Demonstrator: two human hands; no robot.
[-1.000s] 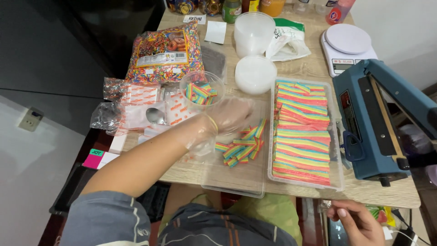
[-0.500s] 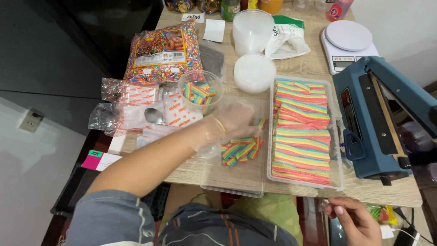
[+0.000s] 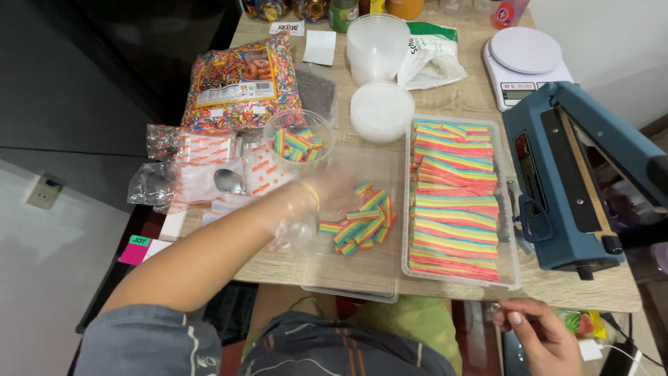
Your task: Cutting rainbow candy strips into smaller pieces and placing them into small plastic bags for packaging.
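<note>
The counter (image 3: 480,97) fills most of my view. The biggest thing on it is the blue heat sealer (image 3: 557,188) at the right edge, its arm cut off by the frame. Just left of it is a clear tray (image 3: 406,209) packed with long rainbow candy strips (image 3: 452,202), and at the far left lies a big bag of mixed coloured sweets (image 3: 240,80). In front of me is a flat clear tray (image 3: 348,275) holding a loose pile of cut candy pieces (image 3: 365,223). My left hand (image 3: 334,191), in a thin clear glove, is over the near side of that pile. It is motion-blurred, so I cannot tell whether the fingers are spread or closed on any pieces. A small clear cup (image 3: 298,139), part-filled with the same pieces, stands just beyond the hand. I judge the step in hand to be gathering cut pieces for the cup. The next move would call for a gentle pinch on a few pieces and a short lift over the cup's rim without tipping it. My right hand (image 3: 539,338) is low, below the counter's front edge, with its fingers curled. Whether it holds anything I cannot make out. The small packets (image 3: 202,150) at the left are crumpled and hard to read as objects.
</note>
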